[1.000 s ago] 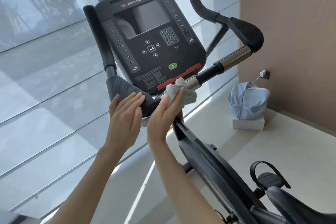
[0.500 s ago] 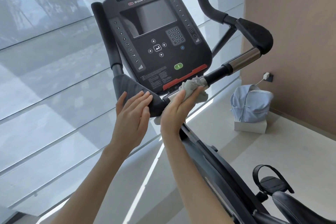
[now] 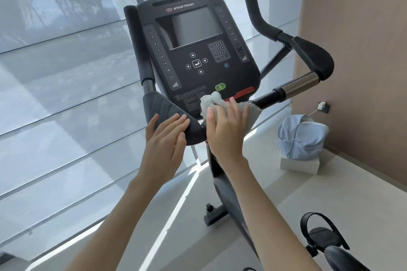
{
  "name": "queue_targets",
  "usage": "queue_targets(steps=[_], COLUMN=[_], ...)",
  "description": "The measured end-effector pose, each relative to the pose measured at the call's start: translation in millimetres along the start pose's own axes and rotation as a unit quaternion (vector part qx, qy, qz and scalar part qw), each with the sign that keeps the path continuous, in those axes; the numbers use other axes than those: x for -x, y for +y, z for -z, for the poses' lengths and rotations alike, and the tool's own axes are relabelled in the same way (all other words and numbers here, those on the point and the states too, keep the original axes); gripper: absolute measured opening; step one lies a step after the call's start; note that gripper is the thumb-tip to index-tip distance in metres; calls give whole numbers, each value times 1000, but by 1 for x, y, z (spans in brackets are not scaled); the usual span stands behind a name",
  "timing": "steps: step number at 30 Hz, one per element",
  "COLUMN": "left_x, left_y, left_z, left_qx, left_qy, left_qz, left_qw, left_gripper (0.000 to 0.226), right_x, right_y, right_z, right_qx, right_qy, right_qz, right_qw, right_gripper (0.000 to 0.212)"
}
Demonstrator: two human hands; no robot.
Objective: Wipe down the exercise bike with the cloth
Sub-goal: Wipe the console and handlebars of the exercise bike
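Pressing the cloth [image 3: 209, 101] onto the bike [image 3: 198, 50], the straight-fingered right hand [image 3: 226, 132] wipes; the flat, straight-fingered left hand [image 3: 167, 141] steadies it.

The cloth [image 3: 211, 101] is pale grey terry, nubby and matt. The console [image 3: 182, 81] is matt black plastic, and its screen [image 3: 193, 26] is glossy and reflective. The elbow pad [image 3: 167, 110] looks like soft matt foam or rubber; which one is hard to tell. A polished metal sleeve [image 3: 300, 82] shines on the handlebar [image 3: 267, 97]. The blue bag [image 3: 301, 138] is smooth woven fabric. The floor [image 3: 330, 193] is smooth with a faint sheen.
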State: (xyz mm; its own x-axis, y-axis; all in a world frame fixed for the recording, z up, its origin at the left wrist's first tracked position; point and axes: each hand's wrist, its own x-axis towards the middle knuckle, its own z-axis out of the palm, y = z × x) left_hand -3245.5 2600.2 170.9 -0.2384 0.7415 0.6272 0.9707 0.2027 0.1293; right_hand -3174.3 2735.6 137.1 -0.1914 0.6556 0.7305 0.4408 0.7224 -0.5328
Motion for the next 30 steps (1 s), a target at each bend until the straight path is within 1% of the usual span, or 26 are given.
queue_targets(steps=[3,5,6,8,10,11,12,15,16,18,20,22,24,25,26,28,30], left_x=[2,2,1,0,-3,-6,-9,-18,-19,-18,-14,-13,-14,-14,-14,-13,-13], left_y=[3,7,8,9,9,9,11,16,18,19,19,20,20,19,18,18,19], left_z=[-1,-3,-5,-6,-7,-7,-7,-7,-8,-10,-11,-13,-13,-12,-12,-13,-15], left_qx=[6,8,3,-24,-54,-65,-73,-90,-97,-106,-109,-113,-115,-114,-115,-114,-109], left_qy=[4,13,17,27,34,33,28,18,18,20,24,26,20,18,19,28,35], left_qz=[13,23,22,9,-10,-17,-23,-36,-38,-34,-29,-27,-26,-25,-24,-23,-22], left_qw=[1000,1000,1000,999,998,997,997,995,994,994,993,993,993,993,993,993,993], left_gripper=[50,50,49,47,43,42,42,40,39,38,38,39,40,40,40,39,39], right_x=[-34,-37,-32,-17,-17,-24,-34,-67,-75,-79,-75,-79,-91,-95,-96,-89,-86], right_y=[33,31,25,16,22,33,47,89,99,101,97,99,105,106,105,101,103], right_z=[15,17,14,10,14,18,21,33,34,34,30,31,33,33,32,30,33], right_qx=[42,40,32,2,-27,-34,-33,-28,-24,-11,8,29,74,91,96,81,59], right_qy=[-41,-40,-43,-40,-37,-37,-40,-84,-89,-90,-90,-118,-159,-165,-158,-117,-114], right_qz=[-41,-38,-15,70,145,160,159,116,107,100,118,145,138,128,126,150,168], right_qw=[997,998,998,997,988,986,986,989,990,991,989,982,975,974,975,978,977], right_gripper=[46,48,48,47,44,43,44,50,49,45,46,45,45,45,45,44,44])
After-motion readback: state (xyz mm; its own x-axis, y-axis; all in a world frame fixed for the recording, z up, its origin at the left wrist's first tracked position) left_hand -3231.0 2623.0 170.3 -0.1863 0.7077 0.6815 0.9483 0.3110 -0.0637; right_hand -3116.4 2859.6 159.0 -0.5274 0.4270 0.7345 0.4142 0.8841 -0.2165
